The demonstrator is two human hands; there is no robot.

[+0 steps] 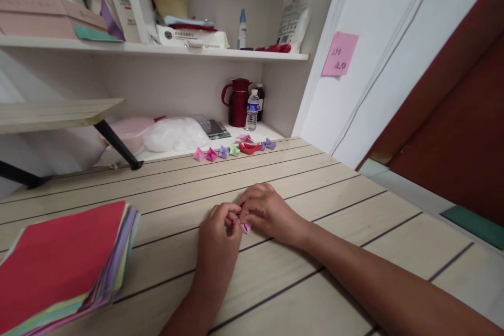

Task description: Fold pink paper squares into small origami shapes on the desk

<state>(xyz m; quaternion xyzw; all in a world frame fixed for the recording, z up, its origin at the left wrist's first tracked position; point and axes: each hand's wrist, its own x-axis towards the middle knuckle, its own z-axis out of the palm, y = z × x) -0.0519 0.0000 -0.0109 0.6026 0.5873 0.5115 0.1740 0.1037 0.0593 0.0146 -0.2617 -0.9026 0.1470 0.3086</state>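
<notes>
A small pink folded paper piece is pinched between my two hands, low over the middle of the table. My left hand has its thumb and fingers closed at the paper's left side. From the right, my right hand grips it with thumb and forefinger, the other fingers curled above. Much of the paper is hidden by the fingers. Along the table's back edge stands a row of small folded paper shapes, among them a magenta one, a green one and a larger red one.
A stack of coloured paper, red on top, lies at the left. Behind the table are a dark red jug, a water bottle and a white plastic bag. A small raised wooden stand is at the back left.
</notes>
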